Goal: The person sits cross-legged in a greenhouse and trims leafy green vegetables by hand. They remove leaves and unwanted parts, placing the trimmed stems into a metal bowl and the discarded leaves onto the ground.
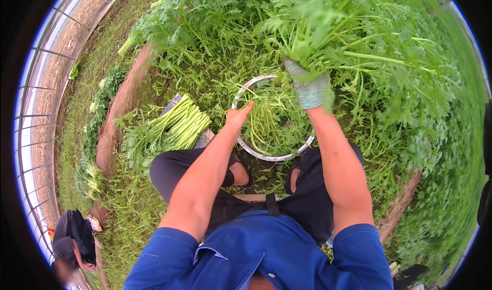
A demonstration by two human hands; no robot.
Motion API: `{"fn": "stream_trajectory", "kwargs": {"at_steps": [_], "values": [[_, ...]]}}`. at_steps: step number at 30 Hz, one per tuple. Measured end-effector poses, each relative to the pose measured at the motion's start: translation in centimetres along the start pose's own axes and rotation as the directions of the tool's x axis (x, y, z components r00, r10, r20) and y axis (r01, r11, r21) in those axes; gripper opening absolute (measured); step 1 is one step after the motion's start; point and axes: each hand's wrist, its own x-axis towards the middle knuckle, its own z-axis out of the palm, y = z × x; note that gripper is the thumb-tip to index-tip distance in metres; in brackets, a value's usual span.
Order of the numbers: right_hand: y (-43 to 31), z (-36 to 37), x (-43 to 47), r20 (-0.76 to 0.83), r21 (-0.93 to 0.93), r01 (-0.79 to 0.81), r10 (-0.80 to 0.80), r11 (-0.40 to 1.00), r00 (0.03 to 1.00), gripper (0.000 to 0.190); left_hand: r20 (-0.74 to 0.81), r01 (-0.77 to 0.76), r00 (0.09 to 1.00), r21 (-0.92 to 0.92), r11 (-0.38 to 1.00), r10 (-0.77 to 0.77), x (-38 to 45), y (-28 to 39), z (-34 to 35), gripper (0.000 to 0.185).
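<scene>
My bare left hand (239,116) is at the left rim of a round metal-rimmed basin (272,158), its thumb stretched out. I see nothing held in it, though its other fingers are mostly hidden. Loose stems and leafy trimmings (265,124) fill the basin, partly blurred. My right hand (307,84), in a grey-green knit glove, reaches past the basin's far right edge into tall leafy greens (319,36). Leaves cover its fingers, so its grip is unclear. Left of the basin, a bundle of cut greens (184,121) lies on a flat board (203,138), stalk ends towards the basin.
Dense growing greens (434,136) cover the right side. Tied bunches (92,174) lie along a bare soil ridge (115,132) at left. Another person (73,240) bends low at bottom left. A greenhouse frame wall (38,117) curves along the left edge. My feet (240,174) stand close to the basin.
</scene>
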Motion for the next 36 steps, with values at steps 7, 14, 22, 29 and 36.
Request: {"fn": "stream_trajectory", "kwargs": {"at_steps": [7, 14, 22, 29, 36], "values": [[-1.1, -0.5, -1.1, 0.133, 0.106, -0.062, 0.047, 0.992, 0.99, 0.027, 0.151, -0.295, 0.947, 0.049, 0.954, 0.285, -1.5, -0.8, -3.6, 0.038], [-0.9, 0.1, -1.4, 0.256, -0.564, 0.155, -0.007, 0.811, 0.967, 0.025, 0.022, -0.704, 0.615, 0.465, 0.537, 0.788, -7.8, -0.2, -1.6, 0.033], [0.9, -0.4, -2.1, 0.251, -0.831, 0.337, -0.242, 0.443, 0.937, 0.014, 0.508, -0.896, 0.443, 0.219, 0.386, 0.739, -20.2, 4.2, -1.6, 0.024], [1.1, -0.2, -2.5, 0.28, -0.861, 0.436, -0.471, 0.263, 0.837, 0.014, 0.031, -0.951, -0.017, 0.309, -0.025, 0.999, -25.2, 8.1, -4.4, 0.033], [-1.6, -0.9, -3.6, 0.305, -0.821, 0.49, -0.5, 0.292, 0.81, 0.02, 0.058, -0.699, 0.299, 0.693, 0.178, 0.952, -19.8, 6.9, -5.1, 0.112]]}}
